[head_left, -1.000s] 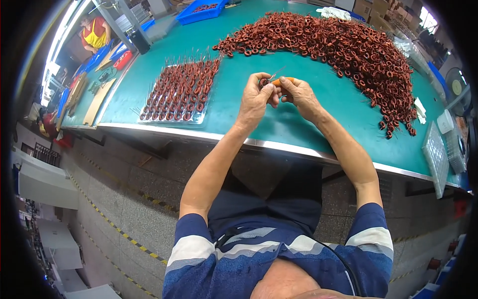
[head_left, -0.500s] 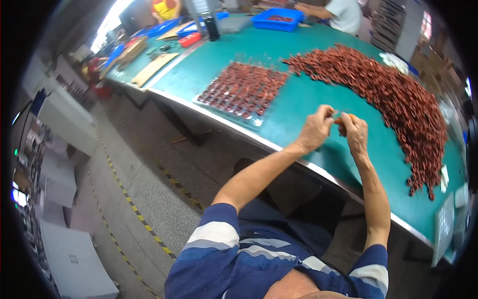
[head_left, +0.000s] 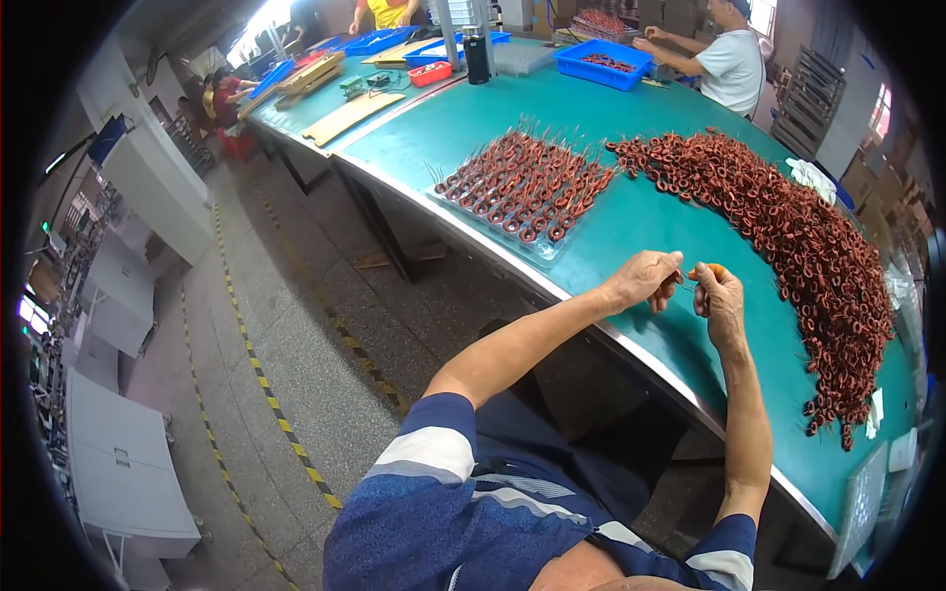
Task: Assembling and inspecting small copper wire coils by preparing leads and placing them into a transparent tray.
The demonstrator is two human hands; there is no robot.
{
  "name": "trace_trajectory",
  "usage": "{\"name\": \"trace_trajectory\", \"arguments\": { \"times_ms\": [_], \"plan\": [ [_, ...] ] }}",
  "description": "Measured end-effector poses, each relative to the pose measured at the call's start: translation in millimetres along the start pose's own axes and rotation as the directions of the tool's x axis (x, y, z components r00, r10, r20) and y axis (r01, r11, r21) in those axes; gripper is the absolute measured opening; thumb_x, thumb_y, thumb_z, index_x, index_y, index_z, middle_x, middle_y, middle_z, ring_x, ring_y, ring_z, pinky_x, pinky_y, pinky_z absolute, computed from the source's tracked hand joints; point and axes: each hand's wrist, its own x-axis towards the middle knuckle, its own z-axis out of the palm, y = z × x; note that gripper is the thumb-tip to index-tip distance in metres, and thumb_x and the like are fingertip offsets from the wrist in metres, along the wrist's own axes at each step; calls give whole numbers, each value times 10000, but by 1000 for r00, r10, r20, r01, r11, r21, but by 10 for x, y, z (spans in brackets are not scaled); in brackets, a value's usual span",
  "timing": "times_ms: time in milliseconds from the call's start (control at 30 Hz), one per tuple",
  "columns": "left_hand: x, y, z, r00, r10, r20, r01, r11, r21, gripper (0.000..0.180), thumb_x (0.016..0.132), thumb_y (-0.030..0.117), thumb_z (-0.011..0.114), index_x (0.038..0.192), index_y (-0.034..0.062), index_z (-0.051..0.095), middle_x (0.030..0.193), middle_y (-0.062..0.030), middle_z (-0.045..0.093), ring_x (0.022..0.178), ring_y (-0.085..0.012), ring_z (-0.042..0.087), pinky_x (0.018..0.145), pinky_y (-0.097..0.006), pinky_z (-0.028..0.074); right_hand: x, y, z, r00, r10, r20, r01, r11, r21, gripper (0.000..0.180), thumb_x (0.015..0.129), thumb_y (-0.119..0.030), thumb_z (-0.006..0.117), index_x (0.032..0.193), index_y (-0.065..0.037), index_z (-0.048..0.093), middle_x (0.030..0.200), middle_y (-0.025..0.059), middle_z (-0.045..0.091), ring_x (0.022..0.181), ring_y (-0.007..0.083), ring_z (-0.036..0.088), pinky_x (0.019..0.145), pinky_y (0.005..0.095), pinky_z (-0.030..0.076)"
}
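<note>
Over the near table edge my two hands meet with fingertips almost touching. My left hand point(head_left: 644, 282) is closed in a pinch on a small reddish-brown wire-wound ring coil point(head_left: 678, 279), mostly covered by the fingers. Facing it, my right hand point(head_left: 721, 303) pinches at a thin wire lead of the coil. Something orange shows at the right fingertips; whether it is a finger cover I cannot tell. Left of my hands, a clear plastic tray point(head_left: 548, 252) carries rows of similar ring coils with leads standing up. A large curved heap of loose ring coils point(head_left: 769, 222) lies to the right.
The green table point(head_left: 473, 118) has a metal-trimmed edge close to my body. Farther off are a blue bin point(head_left: 603, 65), a dark bottle point(head_left: 476, 57), a red basket point(head_left: 430, 74) and cardboard sheets point(head_left: 353, 120). A co-worker point(head_left: 731, 61) works across the table. White trays point(head_left: 859, 507) lean at right.
The whole view has shifted, so table, tray and heap sit lower in the picture. My hands stay close together, the left turned slightly, both still pinching.
</note>
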Motion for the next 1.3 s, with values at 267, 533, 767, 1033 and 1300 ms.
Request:
{"name": "trace_trajectory", "arguments": {
  "times_ms": [267, 533, 767, 1033, 1300],
  "plan": [
    [-124, 101, 103, 985, 165, 43, -168, 980, 105, 241, 983, 188, 475, 1097, -22, 501, 688, -42, 543, 521, -131, 567, 451, -252, 463, 25, 59, 35, 997, 75, -3, -70, 942, 329, 259, 886, -296, 686, 877, -45, 624, 621, -11, 519, 497, 69, 475, 421, 199, 321],
    [-139, 115, 331, 977, 128, -169, -146, 985, -94, 200, 983, 177, 440, 1078, 5, 478, 645, -33, 504, 460, -126, 524, 387, -260, 414, -98, -70, 126, 925, -355, -138, 352, 935, -47, 204, 930, -219, 638, 955, -19, 606, 678, 6, 559, 544, 72, 494, 484, 209, 374],
    [-132, 148, 381, 988, 79, -129, -113, 955, -275, 196, 978, 205, 454, 1075, 34, 448, 655, -35, 505, 472, -142, 526, 384, -274, 410, -30, 0, 20, 981, -181, -67, 193, 945, 265, 185, 929, -182, 636, 1031, -28, 621, 757, 6, 588, 625, 72, 519, 560, 192, 402],
    [-176, 99, 296, 990, 57, -130, -103, 920, -377, 182, 976, 210, 464, 1062, 51, 445, 660, -31, 511, 478, -142, 530, 396, -273, 416, -11, -4, 111, 960, -276, -46, 280, 953, 120, 243, 956, -229, 600, 1079, -20, 606, 798, 26, 603, 638, 84, 549, 567, 200, 424],
    [136, 69, 143, 857, 484, -177, -372, 819, 437, 157, 950, 144, 493, 1053, 40, 436, 691, -138, 585, 579, -261, 601, 514, -374, 469, -1, 31, 29, 998, -35, 42, 25, 974, 226, 361, 988, -357, 522, 965, -14, 633, 713, 14, 566, 586, 81, 526, 532, 202, 410]
  ]
}}
